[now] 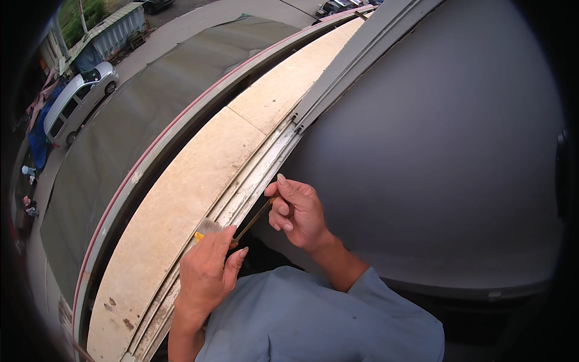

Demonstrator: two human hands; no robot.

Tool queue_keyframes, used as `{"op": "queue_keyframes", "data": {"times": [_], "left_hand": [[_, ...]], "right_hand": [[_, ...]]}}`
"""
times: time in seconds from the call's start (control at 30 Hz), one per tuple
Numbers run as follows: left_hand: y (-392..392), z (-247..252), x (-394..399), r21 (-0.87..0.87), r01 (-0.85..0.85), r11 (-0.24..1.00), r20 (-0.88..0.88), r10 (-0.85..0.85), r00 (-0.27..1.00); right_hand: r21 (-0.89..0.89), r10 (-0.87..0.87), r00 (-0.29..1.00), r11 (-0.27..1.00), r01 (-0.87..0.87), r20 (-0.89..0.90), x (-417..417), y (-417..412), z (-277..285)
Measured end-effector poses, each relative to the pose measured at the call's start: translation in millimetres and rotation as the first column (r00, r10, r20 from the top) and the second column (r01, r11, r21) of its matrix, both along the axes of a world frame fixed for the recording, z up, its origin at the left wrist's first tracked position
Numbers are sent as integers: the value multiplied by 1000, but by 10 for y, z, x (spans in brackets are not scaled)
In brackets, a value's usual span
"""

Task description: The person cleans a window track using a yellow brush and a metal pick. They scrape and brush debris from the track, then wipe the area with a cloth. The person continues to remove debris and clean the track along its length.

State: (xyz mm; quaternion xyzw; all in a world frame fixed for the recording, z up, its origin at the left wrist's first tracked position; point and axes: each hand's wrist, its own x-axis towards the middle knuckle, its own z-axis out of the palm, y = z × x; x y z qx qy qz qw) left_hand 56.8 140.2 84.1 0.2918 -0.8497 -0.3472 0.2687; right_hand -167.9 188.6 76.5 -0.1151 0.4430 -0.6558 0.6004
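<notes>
My left hand (206,267) is closed around a small paint brush with a yellow ferrule. The brush's pale bristles (210,226) rest over a sliding-window track (244,190) with dirt in its grooves. Just inside the track is my right hand (298,215), raised with its thumb up and fingers curled. A thin brownish rod (254,221) slants from the curled fingers of that hand towards the left thumb. Orange shows near both of its ends, and what kind of tool it is stays unclear.
A grey window frame (353,63) stands on the upper track. Outside lies a stone-tiled sill (181,190) with dirt spots, then a ledge with a pink edge (149,158). Far below are a dark canopy (135,122) and a silver van (81,104). A large grey surface (429,158) fills the right.
</notes>
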Motion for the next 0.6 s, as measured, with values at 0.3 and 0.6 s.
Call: {"op": "queue_keyframes", "data": {"times": [0.3, 0.6], "left_hand": [[209, -185, -147, 161, 4, 987, -58, 5, 998], [145, -110, -284, -274, 9, 962, 91, 16, 996]], "right_hand": [[60, -43, 962, 996, 62, -270, 14, 212, -213], [72, -141, 979, 986, 152, -145, -88, 148, -310]]}}
